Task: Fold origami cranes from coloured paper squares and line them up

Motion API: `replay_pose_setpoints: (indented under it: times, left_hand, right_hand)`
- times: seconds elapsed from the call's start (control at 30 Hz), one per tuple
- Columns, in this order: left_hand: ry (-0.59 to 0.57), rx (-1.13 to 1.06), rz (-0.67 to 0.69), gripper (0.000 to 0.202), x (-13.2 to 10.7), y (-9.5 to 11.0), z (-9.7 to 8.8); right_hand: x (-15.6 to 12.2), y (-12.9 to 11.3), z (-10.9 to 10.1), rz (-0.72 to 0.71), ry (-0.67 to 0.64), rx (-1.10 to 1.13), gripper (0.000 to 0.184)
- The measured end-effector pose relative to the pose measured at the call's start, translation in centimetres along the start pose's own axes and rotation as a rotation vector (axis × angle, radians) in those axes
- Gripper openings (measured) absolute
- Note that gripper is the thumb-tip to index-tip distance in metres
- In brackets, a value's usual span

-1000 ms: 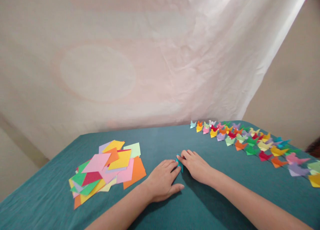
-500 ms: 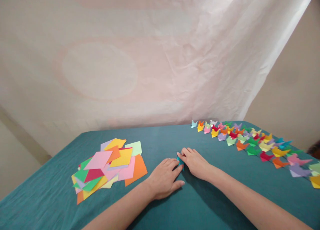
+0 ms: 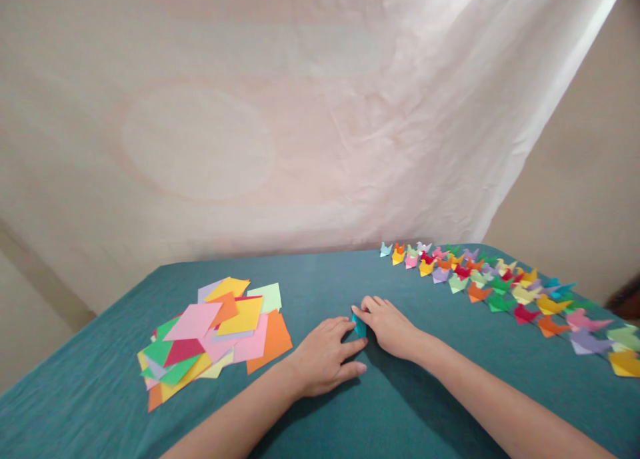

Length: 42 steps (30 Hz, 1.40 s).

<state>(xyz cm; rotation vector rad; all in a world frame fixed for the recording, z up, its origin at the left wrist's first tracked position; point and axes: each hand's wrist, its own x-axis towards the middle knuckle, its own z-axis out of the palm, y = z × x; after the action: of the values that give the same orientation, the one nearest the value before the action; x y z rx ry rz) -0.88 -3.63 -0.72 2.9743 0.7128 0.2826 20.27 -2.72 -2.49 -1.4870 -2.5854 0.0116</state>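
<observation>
A small folded piece of blue paper [image 3: 359, 326] lies on the teal cloth between my hands. My left hand [image 3: 327, 359] rests palm down with its fingers spread and the thumb apart. Its index and middle fingertips touch the paper's left and near edges. From the other side, my right hand [image 3: 390, 326] pinches the paper's right and far edge, with its thumb at the far tip and its fingers curled. Part of the paper is hidden under the fingers, so its exact fold cannot be made out.
At left is a loose pile of coloured paper squares [image 3: 200, 319]. Several rows of small folded paper birds [image 3: 500, 302] stand along the right side. The teal cloth [image 3: 320, 279] covers the table, and a pale hanging sheet [image 3: 310, 146] closes off the back.
The view has shifted slightly. More of the blue paper shows between my fingers, and my left index finger and thumb look a little further apart. Both hands stay at the paper.
</observation>
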Motion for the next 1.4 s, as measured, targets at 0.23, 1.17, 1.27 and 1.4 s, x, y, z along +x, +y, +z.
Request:
replay_pose_setpoints:
  times: [0.23, 1.17, 1.27, 1.4]
  left_hand:
    - [0.019, -0.028, 0.007, 0.047, -0.2, 0.0, 0.0]
    - [0.063, -0.057, -0.022, 0.043, 0.6, -0.4, 1.0]
    - [0.053, -0.056, -0.029, 0.043, 0.6, -0.4, 0.9]
    - [0.037, -0.042, -0.034, 0.045, 0.5, -0.4, 0.9]
  right_hand:
    - [-2.0, 1.9, -0.2, 0.028, 0.115, 0.545, 0.064]
    - [-4.4, 0.2, 1.5, -0.044, 0.216, 0.12, 0.048]
    - [-4.4, 0.2, 1.4, -0.054, 0.21, 0.101, 0.047]
    - [-4.4, 0.2, 1.3, -0.057, 0.2, 0.076, 0.044]
